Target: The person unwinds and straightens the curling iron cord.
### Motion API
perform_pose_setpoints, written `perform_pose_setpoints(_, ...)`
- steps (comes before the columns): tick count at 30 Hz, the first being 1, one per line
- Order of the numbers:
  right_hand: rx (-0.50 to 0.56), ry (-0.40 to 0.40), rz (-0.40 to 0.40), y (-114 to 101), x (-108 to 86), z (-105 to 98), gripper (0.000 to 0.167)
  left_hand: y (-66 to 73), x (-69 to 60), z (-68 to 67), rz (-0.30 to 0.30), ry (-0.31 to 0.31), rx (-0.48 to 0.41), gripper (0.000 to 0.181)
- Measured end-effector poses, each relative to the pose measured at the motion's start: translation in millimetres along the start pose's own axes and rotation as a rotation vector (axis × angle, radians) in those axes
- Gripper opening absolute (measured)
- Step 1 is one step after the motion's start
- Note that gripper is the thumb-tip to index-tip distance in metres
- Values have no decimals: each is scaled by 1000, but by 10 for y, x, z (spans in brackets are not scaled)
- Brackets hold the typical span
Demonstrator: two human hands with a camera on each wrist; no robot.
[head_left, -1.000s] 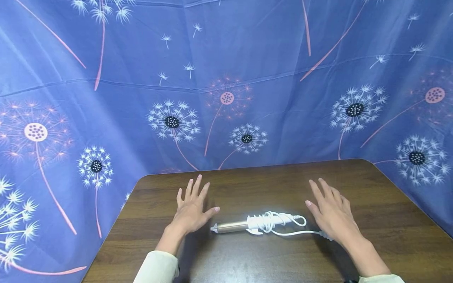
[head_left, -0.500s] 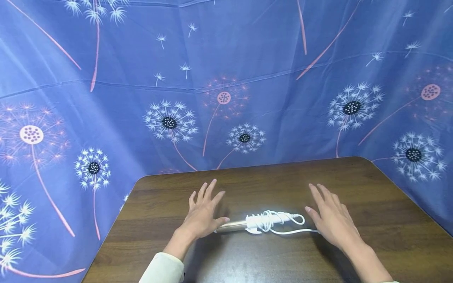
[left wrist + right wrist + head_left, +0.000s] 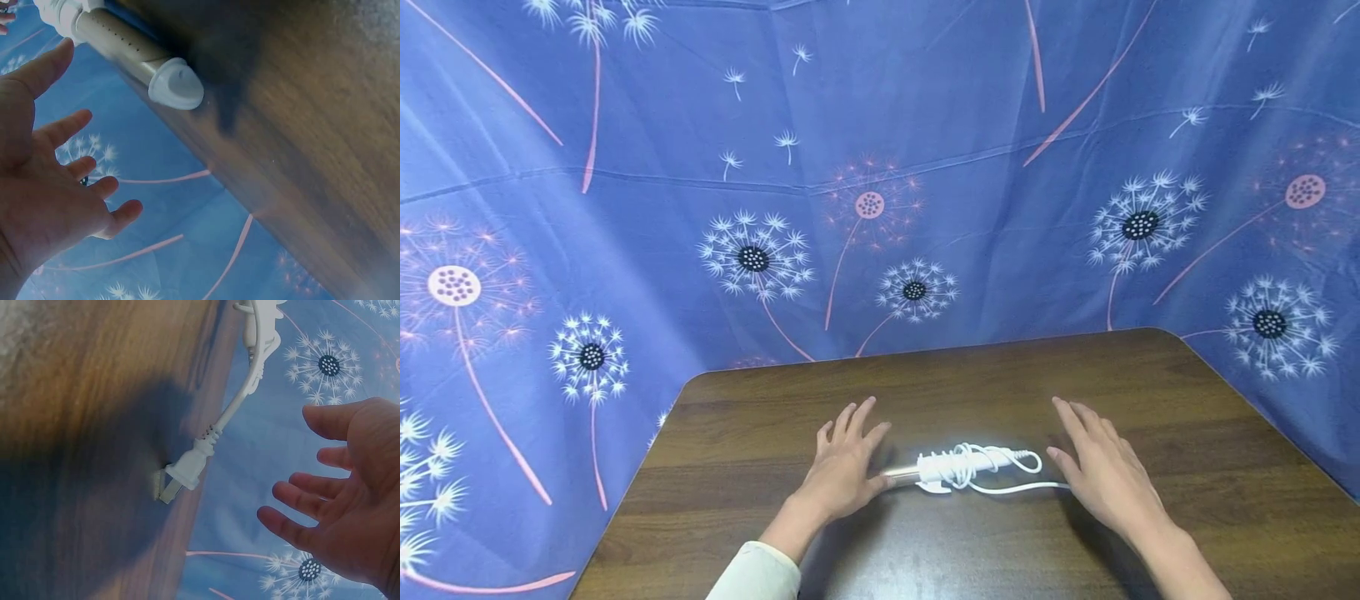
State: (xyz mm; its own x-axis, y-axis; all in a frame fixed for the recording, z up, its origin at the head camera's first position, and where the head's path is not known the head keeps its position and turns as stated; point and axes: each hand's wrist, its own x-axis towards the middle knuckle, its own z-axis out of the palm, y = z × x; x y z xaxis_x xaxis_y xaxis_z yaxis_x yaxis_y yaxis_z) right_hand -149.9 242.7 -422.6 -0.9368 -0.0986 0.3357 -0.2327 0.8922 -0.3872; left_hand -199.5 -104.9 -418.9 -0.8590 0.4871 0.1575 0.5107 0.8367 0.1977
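Head: left hand (image 3: 841, 475), right hand (image 3: 1108, 483) empty, fingers (image 3: 1071, 419) extended; curling iron (image 3: 936, 469) inside counter's (image 3: 955, 554) far edge likely light, rigid; grip handle (image 3: 997, 458).

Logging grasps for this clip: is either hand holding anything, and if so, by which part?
Nothing is held. The left hand is open near the barrel of the curling iron; the right hand is open near its plug.

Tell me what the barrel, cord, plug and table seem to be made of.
Barrel: probably metal, satin gold, going by its smooth sheen.
Cord: likely white plastic or rubber sheathing; it bends in smooth loops.
Plug: apparently moulded white plastic, with metal-looking prongs.
Table: brown wood or wood-look laminate, semi-gloss; grain streaks and a bright reflection show, but not which.
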Motion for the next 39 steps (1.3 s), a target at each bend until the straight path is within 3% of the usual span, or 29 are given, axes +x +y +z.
perform_pose_setpoints(15,163,3,96,87,-112,20,71,60,-22,157,33,-10,20,66)
perform_pose_setpoints(23,167,43,89,122,-187,49,73,119,-12,202,41,12,52,62)
perform_pose_setpoints(39,166,71,93,152,-236,49,73,155,-36,301,8,-13,11,48)
